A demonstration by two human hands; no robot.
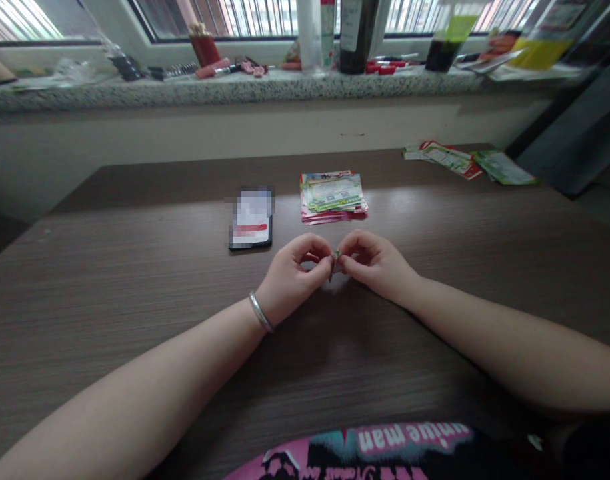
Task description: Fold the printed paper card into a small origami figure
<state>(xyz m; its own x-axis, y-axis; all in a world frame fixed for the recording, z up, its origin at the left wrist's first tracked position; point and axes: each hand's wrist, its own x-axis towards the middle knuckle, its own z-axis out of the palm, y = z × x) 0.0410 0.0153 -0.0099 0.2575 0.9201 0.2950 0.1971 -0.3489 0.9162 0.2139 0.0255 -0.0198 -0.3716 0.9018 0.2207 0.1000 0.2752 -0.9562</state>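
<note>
My left hand (297, 273) and my right hand (375, 263) meet above the table, fingertips almost touching. Between them is a small, thin folded piece of printed paper (337, 255), mostly hidden, with a bit of green showing. Thumb and forefinger of each hand pinch it. A silver bangle (261, 312) circles my left wrist. Just beyond the hands lies a stack of colourful printed slips (333, 197), green on top and pinkish red below. To its left a phone (252, 220) with a lit, blurred screen rests flat.
More green and red printed slips (455, 161) lie scattered at the table's far right. Behind the brown table (109, 280) runs a granite windowsill (265, 87). It carries a dark bottle (357, 37), a cup of dark liquid (442, 53), a red pot (205, 50) and small clutter.
</note>
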